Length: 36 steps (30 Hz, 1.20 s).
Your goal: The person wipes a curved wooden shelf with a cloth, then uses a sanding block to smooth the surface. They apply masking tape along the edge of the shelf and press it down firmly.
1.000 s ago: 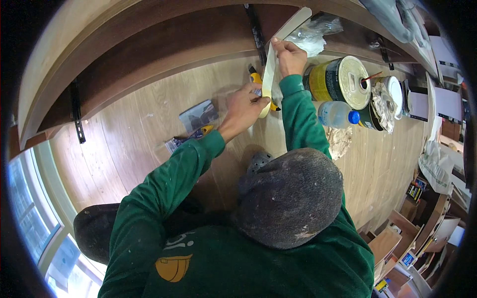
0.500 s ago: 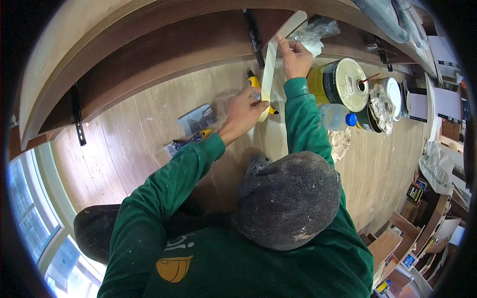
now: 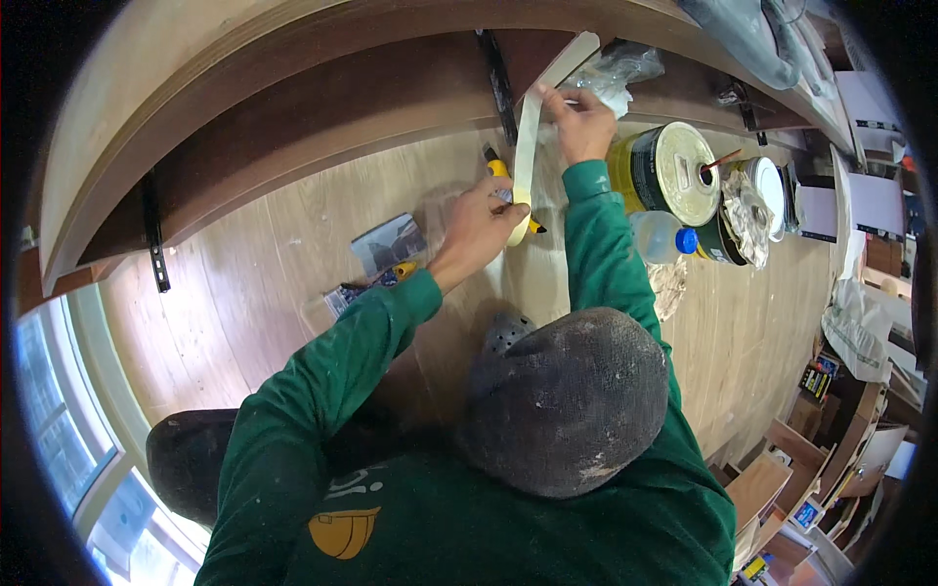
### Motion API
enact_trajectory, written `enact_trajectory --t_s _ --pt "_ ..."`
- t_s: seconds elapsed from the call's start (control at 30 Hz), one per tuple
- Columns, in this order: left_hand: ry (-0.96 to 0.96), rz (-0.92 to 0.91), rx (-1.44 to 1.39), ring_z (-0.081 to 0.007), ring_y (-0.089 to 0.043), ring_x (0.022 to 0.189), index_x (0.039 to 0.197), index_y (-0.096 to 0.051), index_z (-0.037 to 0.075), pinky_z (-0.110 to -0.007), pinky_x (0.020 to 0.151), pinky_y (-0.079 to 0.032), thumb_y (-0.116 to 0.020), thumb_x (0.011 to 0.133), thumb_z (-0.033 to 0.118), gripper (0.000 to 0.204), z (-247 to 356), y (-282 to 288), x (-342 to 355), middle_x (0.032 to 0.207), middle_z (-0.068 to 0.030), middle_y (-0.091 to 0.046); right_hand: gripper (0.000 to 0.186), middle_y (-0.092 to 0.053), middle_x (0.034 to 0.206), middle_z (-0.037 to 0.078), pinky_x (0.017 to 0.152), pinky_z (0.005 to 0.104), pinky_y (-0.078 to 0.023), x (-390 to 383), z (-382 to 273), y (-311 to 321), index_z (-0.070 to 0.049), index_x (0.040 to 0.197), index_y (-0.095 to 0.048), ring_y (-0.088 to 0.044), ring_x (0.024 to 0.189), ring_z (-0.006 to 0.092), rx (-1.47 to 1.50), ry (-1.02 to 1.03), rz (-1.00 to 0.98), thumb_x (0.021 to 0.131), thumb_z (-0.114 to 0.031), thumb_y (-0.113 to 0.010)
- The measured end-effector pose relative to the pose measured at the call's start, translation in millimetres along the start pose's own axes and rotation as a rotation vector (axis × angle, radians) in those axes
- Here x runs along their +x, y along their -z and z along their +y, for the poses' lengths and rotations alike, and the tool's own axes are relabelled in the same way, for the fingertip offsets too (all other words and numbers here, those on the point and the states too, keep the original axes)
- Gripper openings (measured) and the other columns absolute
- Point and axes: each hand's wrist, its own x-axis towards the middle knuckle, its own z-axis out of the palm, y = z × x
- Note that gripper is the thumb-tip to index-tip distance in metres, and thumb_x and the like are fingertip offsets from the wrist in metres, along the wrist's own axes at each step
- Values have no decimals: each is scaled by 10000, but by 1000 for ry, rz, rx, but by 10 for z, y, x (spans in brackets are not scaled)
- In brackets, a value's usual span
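Strip, pale and narrow, slanting down from brown panel beside black rail, above yellow-and-black tool. Pinched near lower end between thumb and fingers of left hand. Touched at bend by fingertips of right hand; whether pinched there, cannot tell. Probably light, thin, flexible, easily creased; best held by edges, near bend and lower end.

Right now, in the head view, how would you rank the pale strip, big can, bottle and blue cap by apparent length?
Largest to smallest:
1. Pale strip
2. Big can
3. Bottle
4. Blue cap
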Motion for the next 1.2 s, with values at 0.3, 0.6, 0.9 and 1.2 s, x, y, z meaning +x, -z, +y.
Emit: enact_trajectory --t_s 0.3,0.6,0.9,1.2 --pt "4 33 -124 -137 -654 772 1216 -539 -15 -274 658 -509 -673 863 126 403 -123 -30 31 901 -147 -719 347 -624 624 5 533 226 -416 427 -404 257 20 731 -698 -513 567 63 433 98 46 739 -298 -838" --pt "19 49 -61 -183 -676 864 1220 -551 5 -302 720 -523 -700 846 189 443 5 15 -24 1009 -163 -706 403 -692 727 105 659 304 -507 142 249 1 15 803 -713 -630 682 159 61 -53 -109 708 -355 -843" --pt "20 18 -44 -229 -681 917 1219 -551 -8 -332 744 -527 -707 835 228 476 -35 33 144 1039 -194 -696 400 -698 756 105 661 288 -508 -187 536 -169 22 847 -714 -630 687 151 92 -163 -208 714 -335 -837" --pt "-37 37 -44 -220 -672 890 1209 -550 -21 -321 734 -518 -713 828 226 482 -164 -19 401 1021 -219 -696 437 -696 702 128 663 313 -516 -159 581 -240 6 823 -727 -646 664 168 -22 -112 -195 706 -403 -824"
